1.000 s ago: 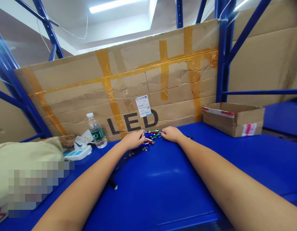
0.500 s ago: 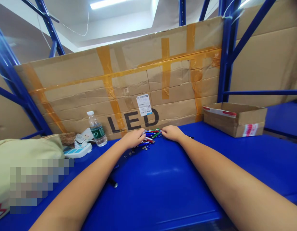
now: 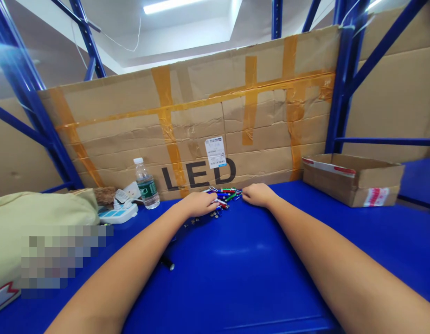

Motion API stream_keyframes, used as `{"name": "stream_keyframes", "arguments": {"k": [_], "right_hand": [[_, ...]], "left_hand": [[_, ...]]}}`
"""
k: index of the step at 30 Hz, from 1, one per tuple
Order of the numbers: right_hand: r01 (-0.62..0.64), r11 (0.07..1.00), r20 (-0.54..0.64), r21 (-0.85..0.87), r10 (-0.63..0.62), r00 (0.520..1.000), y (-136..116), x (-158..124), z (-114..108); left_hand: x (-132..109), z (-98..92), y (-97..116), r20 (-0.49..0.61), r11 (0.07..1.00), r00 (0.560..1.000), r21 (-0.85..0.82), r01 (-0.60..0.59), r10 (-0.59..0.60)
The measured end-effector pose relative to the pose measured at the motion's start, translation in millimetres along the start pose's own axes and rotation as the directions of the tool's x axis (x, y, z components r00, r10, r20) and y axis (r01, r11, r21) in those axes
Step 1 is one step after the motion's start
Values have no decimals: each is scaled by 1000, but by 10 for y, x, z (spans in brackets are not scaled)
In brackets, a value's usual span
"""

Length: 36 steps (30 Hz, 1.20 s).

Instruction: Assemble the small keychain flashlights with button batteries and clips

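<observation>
A pile of small shiny metal tubes in red, green and blue, like pens or penlights, lies against the cardboard at the back of the blue table. On its left side my left hand rests with fingers curled in over the tubes; what they grip is hidden. At the pile's right end my right hand is closed, knuckles up, its fingertips by the tube ends. Small silvery round pieces lie in front of the pile. Partly behind my left forearm is a black tube.
A water bottle and a white power strip stand at the back left, beside a pale cloth bag. An open cardboard box sits at the right. A large cardboard sheet and blue rack posts close off the back.
The whole view has shifted, so the scene sits further right. My left hand has come slightly nearer over the pile and covers a blue tube seen before. My right hand stays at the pile's right end.
</observation>
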State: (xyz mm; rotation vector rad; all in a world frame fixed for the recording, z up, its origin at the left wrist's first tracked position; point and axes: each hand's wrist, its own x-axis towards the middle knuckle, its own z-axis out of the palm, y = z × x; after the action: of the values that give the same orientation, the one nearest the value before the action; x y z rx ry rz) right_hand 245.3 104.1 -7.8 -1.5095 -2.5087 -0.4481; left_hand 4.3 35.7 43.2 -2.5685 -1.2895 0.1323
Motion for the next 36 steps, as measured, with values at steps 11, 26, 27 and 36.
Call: {"name": "stream_keyframes", "arguments": {"k": [11,26,27,36], "right_hand": [[-128,991,-9,29,129,992,213,-143,43],[-340,751,-111,566,478,871,515,-226,143],[-347,714,-66,607,481,874,525,-221,156],[-276,537,104,797,329,939,201,-40,210]], "left_hand": [[17,-17,51,56,1000,998,3,-22,22],[-281,-81,50,-46,972,997,-231,44,-56],[-318,-50,63,-60,968,996,-247,44,-61],[-453,-38,71,-224,899,952,-428,96,-209]]}}
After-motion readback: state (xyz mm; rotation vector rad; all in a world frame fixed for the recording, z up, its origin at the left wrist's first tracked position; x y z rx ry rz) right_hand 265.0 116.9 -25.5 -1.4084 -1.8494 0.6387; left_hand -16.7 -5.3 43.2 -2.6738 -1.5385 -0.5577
